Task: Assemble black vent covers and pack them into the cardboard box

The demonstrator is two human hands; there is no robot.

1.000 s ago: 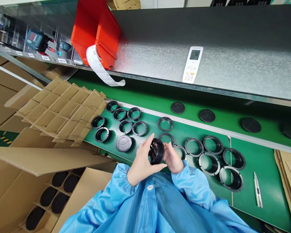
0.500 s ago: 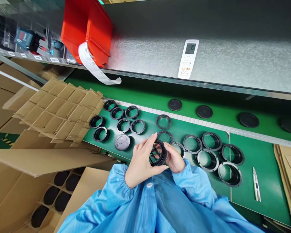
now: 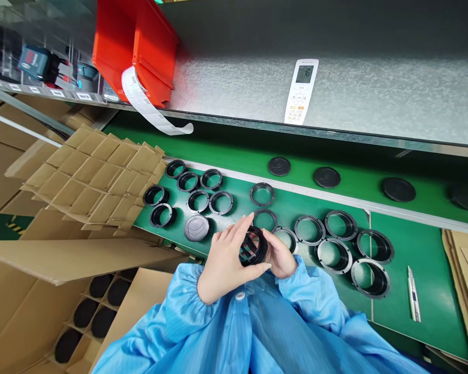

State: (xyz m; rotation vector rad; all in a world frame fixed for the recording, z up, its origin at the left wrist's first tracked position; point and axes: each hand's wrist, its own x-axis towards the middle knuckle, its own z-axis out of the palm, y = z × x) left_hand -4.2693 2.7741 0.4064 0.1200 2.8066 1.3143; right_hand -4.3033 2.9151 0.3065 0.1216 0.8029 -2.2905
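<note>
Between my two hands, in front of my chest, is a round black air vent (image 3: 253, 248) with crossbars showing inside its ring. My left hand (image 3: 222, 262) grips it from the left, fingers over the far rim and thumb along the near side. On the right edge my right hand (image 3: 281, 254) closes around it, some of its fingers hidden behind the ring. Just beyond the hands stand open black rings (image 3: 286, 239) on the green bench. A round vent with a slatted face (image 3: 196, 228) lies to the left of my left hand.
Several black rings (image 3: 310, 230) stand right and left on the bench (image 3: 421, 249). A utility knife (image 3: 414, 294) lies at right. Black discs (image 3: 326, 177) line the back strip. Cardboard dividers (image 3: 97, 176) and an open carton (image 3: 19, 291) are left; a shelf with a remote (image 3: 301, 92) overhangs.
The vent has turned slightly in my hands, and its dark inner bars now fill more of the opening. Both hands keep their hold almost in place.
</note>
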